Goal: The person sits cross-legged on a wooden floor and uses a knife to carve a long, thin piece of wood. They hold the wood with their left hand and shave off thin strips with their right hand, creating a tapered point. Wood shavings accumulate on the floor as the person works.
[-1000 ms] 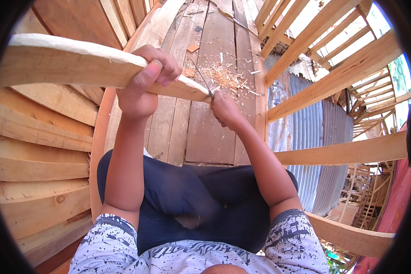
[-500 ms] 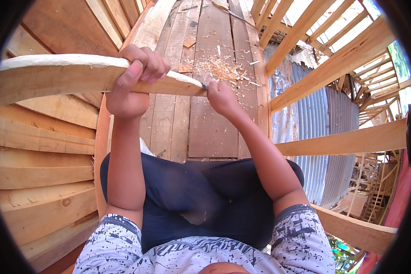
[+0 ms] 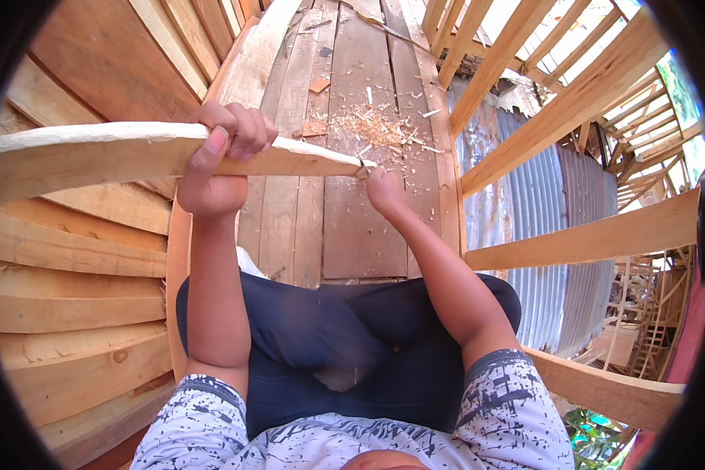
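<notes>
While left hand clamps curved board | right hand grips dark tool

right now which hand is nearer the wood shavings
Right: the right hand is on the near side of the wood shavings; the left hand is farther, to their left.

1. We have shavings on the floor, beyond the board.
2. Planks line our left side.
3. To our right runs a railing, with metal sheets beyond it.
</notes>
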`<state>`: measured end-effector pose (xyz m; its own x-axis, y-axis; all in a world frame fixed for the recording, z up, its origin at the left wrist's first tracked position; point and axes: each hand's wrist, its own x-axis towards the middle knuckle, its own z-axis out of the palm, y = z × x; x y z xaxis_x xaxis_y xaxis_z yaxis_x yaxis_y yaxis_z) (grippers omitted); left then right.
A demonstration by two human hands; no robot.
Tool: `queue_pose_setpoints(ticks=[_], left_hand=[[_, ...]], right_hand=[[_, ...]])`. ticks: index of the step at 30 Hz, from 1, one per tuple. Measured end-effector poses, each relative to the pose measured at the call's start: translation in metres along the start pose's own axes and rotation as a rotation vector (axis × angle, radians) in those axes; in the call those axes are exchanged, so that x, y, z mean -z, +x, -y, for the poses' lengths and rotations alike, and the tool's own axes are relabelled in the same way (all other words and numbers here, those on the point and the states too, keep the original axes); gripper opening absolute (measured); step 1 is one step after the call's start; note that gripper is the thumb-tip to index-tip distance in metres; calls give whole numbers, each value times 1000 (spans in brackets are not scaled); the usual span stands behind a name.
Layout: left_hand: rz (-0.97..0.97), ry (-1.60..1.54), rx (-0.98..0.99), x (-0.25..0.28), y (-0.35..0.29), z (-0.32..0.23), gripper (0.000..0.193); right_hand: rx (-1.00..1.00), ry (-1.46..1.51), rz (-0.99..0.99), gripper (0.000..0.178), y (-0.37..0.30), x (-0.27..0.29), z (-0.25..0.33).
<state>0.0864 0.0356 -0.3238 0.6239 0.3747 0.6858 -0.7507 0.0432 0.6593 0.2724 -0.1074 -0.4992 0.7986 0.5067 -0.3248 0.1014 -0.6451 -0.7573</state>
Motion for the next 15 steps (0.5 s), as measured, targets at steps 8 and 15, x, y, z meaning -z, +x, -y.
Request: queue_pose_setpoints(ticks=[8, 15], left_hand=[[-148, 89, 22, 1, -3, -4, 21], [-94, 111, 12, 4, -4, -6, 22]], right_hand=[[577, -1, 49, 52, -29, -9, 32], [44, -32, 170, 51, -12, 22, 33]])
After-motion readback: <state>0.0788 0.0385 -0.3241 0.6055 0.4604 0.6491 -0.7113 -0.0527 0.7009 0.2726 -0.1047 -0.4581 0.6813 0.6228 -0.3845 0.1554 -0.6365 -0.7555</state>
